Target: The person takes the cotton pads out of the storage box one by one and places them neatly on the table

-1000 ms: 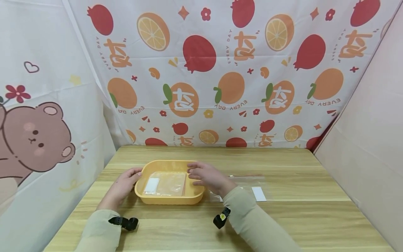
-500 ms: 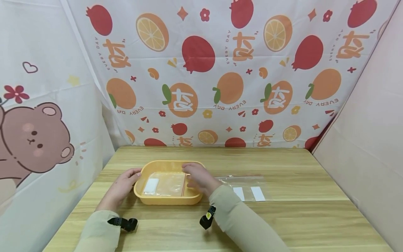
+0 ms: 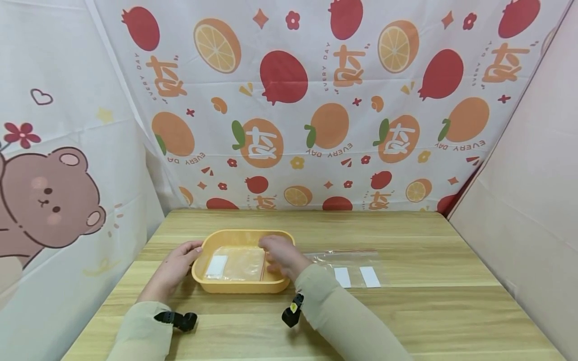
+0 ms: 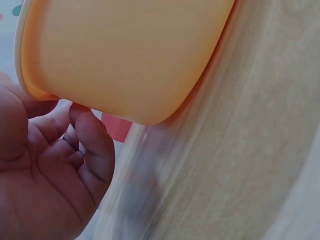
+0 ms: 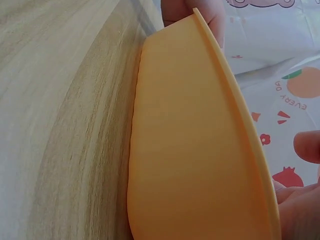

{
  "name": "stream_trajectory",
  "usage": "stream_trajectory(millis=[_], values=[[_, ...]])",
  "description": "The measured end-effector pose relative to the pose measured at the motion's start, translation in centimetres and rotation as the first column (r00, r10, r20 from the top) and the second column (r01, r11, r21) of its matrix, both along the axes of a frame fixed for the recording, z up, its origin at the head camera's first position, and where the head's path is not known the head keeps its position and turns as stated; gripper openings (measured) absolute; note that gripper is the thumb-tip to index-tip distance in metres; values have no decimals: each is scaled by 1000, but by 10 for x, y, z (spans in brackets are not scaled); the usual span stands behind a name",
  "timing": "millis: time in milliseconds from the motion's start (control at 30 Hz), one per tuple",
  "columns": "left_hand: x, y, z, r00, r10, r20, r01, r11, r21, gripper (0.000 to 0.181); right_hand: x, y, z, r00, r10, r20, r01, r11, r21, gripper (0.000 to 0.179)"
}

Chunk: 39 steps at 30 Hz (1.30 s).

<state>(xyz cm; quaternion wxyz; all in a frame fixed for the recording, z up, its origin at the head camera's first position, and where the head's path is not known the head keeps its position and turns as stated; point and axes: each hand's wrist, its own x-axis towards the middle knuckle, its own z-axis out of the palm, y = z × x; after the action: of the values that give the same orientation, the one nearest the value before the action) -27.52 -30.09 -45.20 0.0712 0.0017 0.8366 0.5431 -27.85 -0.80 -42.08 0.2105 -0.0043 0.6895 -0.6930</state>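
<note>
And here it is, all in the relation between the right hand [image 3: 285,256] and the clear zip bag [image 3: 244,263]: the bag lies flat in the yellow tray [image 3: 244,287], at nine o'clock from that hand, its red zip line [image 3: 263,265] running roughly twelve to six on the side nearest the fingers. The right hand is clearly the nearer one, set over the tray's three o'clock end! Its thumb and fingers stand apart with nothing visible between them, so it looks released; whether a fingertip touches the bag, I cannot tell. Over at nine o'clock, the left hand [image 3: 181,256] grasps the tray's rim, thumb over the edge, fingers against the outer wall. The tray's long axis runs nine to three, straight between the two hands, and the bag seems to stretch the same way. Look at the surfaces: smooth, matte, plastic-looking walls, rounded corners, a slim lip; thin glossy film on the bag, wrinkled, with a plain white label [image 3: 217,266] at its nine o'clock end. Out at three o'clock from the tray, more clear film [image 3: 356,276] with two white label patches lies flat on the table [image 3: 244,326], whose pale surface carries streaky wood grain.
</note>
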Motion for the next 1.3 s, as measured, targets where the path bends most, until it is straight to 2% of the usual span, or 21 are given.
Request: stream_trajectory(millis=[467, 633, 767, 800, 867, 1000, 1100, 1200, 1300], values=[[-2, -1, -1, 1000, -7, -21, 8, 1000, 12, 55, -3, -7, -5, 997, -76, 28, 78, 995, -69, 60], [-1, 1, 0, 1000, -7, -18, 7, 1000, 4, 55, -5, -9, -5, 994, -91, 59, 93, 995, -39, 47], [-1, 1, 1, 1000, -9, -14, 9, 1000, 3, 55, -7, -11, -7, 995, -61, 74, 63, 998, -25, 19], [-1, 1, 0, 1000, -9, -13, 9, 1000, 4, 55, -8, -11, -8, 996, -51, 71, 53, 998, -21, 18], [0, 1, 0, 1000, -7, -13, 7, 1000, 8, 55, -8, -12, -9, 997, -28, 70, 29, 999, -15, 20], [1, 1, -1, 1000, -6, -12, 6, 1000, 15, 55, -8, -15, -13, 998, 0, 56, -2, 1000, 31, 46], [2, 0, -1, 1000, -9, -16, 9, 1000, 12, 56, -7, -16, -16, 999, 30, 37, -32, 998, 61, 53], [2, 0, 0, 1000, -12, -19, 12, 1000, 10, 56, -7, -18, -19, 998, 63, 15, -64, 994, 89, 44], [1, 0, 0, 1000, -9, -18, 9, 1000, 14, 56, -5, -21, -19, 995, 98, -14, -95, 985, 147, 23]])
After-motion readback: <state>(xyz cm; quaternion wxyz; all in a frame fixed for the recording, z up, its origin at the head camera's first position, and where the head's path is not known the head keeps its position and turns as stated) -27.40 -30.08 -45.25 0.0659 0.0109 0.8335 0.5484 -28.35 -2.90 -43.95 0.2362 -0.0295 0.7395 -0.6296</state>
